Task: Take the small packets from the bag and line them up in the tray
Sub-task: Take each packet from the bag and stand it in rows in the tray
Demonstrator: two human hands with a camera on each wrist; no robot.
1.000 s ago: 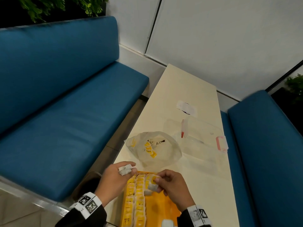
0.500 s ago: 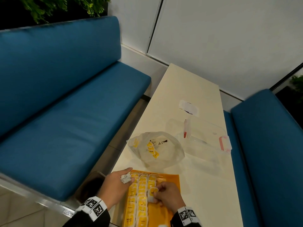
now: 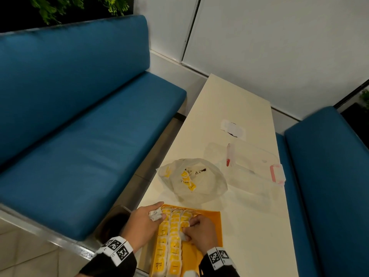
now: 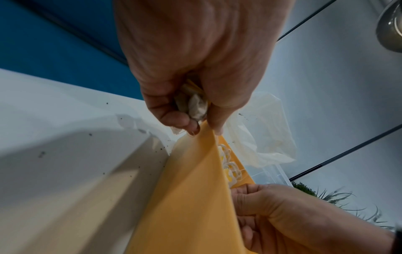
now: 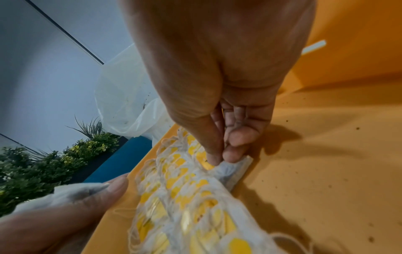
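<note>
Looking down from the head view: the orange tray (image 3: 211,222) is sitting at the near edge of the table (image 3: 229,108), with packets (image 3: 173,234) filling three columns on its left side. The bag (image 3: 207,182) is lying just beyond the tray, with a few yellow packets showing inside. Risk, as a judgement: the rows are overlapping, so a nudge from the right hand (image 3: 201,230) while seating the next one could be shifting its neighbours out of line.

Left wrist view: the left hand (image 4: 195,68) is curling thumb and fingers tightly round a crumpled white packet (image 4: 195,106), fingertips resting at the tray's left rim. The tray is overhanging the near table edge here, so pressure on that rim could be tipping it.

Right wrist view: the right hand's thumb and forefinger are pinching nearly closed on the end of one white packet (image 5: 232,170) at the right side of the third column, pressing it down against the tray floor. Remaining fingers are curling behind.
</note>
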